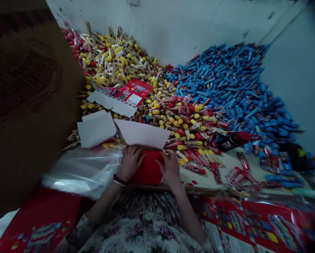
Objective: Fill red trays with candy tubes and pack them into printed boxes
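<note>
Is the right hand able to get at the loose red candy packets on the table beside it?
Probably yes. The right hand lies on the red carton, and the packets lie just to its right, with nothing visible between them.

— Top?
— Floral blouse point(139, 233), pale, with pink-mauve blooms and a darker black-and-white print toward the chest.
— Sleeves point(81, 228)?
— Same busy print, loose, ending well short of the wrists.
— And on the left wrist point(118, 179)?
— Dark red beaded bracelet point(120, 178), plus a thin pale bangle point(119, 183) just beside it.
</note>
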`<action>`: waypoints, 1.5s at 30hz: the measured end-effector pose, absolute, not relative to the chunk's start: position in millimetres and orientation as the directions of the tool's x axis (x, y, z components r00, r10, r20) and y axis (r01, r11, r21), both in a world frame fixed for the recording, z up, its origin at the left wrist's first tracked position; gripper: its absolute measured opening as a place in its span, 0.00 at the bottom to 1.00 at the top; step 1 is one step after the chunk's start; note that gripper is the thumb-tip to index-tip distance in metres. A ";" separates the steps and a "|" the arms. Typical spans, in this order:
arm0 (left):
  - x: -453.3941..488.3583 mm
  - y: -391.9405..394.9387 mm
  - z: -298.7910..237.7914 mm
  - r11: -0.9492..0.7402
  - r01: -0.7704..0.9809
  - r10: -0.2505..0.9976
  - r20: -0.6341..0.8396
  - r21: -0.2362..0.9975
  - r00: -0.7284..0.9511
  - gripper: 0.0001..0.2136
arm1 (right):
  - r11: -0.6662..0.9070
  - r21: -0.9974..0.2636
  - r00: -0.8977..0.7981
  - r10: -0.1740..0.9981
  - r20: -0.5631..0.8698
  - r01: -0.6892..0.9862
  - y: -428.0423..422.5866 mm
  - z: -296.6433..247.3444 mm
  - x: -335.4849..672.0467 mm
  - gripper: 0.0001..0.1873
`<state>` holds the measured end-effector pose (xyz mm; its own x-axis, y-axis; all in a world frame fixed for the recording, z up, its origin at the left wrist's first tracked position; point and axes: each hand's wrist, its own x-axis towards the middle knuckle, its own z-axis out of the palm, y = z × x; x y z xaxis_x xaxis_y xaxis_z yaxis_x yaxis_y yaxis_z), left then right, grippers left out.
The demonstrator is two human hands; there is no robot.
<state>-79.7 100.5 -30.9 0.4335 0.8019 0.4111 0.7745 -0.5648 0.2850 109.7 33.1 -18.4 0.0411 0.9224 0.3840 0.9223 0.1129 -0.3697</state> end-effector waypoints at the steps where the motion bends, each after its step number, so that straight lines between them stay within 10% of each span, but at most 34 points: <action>1: -80.5 99.3 -33.7 -0.562 0.774 0.799 0.433 0.292 0.417 0.16 | 0.120 -0.347 0.028 0.919 0.393 0.930 33.0 -18.9 108.6 0.20; 17: -67.8 92.5 -61.3 -0.427 0.878 0.879 0.328 0.217 0.347 0.19 | -0.066 -0.391 0.118 0.987 0.112 0.918 48.5 -61.2 101.2 0.14; 29: -81.3 118.2 -89.7 -0.546 0.814 0.837 0.184 0.200 0.516 0.30 | 0.076 -0.703 0.385 0.792 0.473 0.707 37.6 -71.5 115.5 0.20; 39: -51.7 95.1 -53.2 -0.612 0.684 0.790 0.351 0.398 0.502 0.19 | -0.457 -0.511 0.666 0.650 0.366 0.728 -37.3 -64.7 225.4 0.18; 45: 46.5 56.1 -42.7 -0.722 0.575 0.640 0.056 0.385 0.767 0.18 | -0.529 -0.485 0.702 0.643 0.307 0.696 -20.1 -80.0 226.4 0.28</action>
